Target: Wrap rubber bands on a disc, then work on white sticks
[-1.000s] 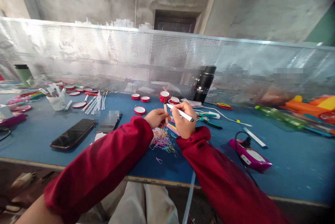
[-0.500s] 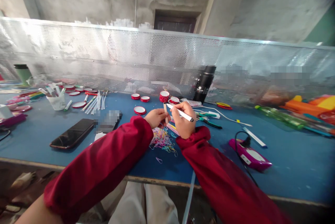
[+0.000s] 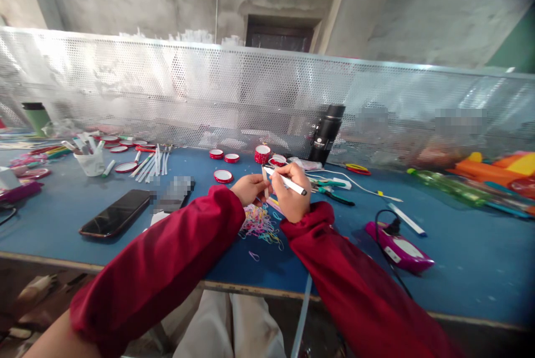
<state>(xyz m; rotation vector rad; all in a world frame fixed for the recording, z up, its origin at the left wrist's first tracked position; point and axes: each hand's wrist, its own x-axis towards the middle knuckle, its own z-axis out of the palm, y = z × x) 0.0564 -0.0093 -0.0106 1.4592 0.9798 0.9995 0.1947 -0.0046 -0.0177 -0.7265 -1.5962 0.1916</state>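
Pinching a slim, flat, pale stick (image 3: 266, 186) upright, the left hand (image 3: 248, 188) was closed just beyond the tangled band pile (image 3: 259, 225). Right hand (image 3: 293, 203), curled round a smooth white marker (image 3: 293, 184), had its tip by the stick's top; contact unclear. Left of pile, creased maroon sleeve (image 3: 188, 235) partly hid white scrap (image 3: 159, 217).

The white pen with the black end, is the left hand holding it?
No, the right hand holds the white pen, while the left hand holds a thin pale stick.
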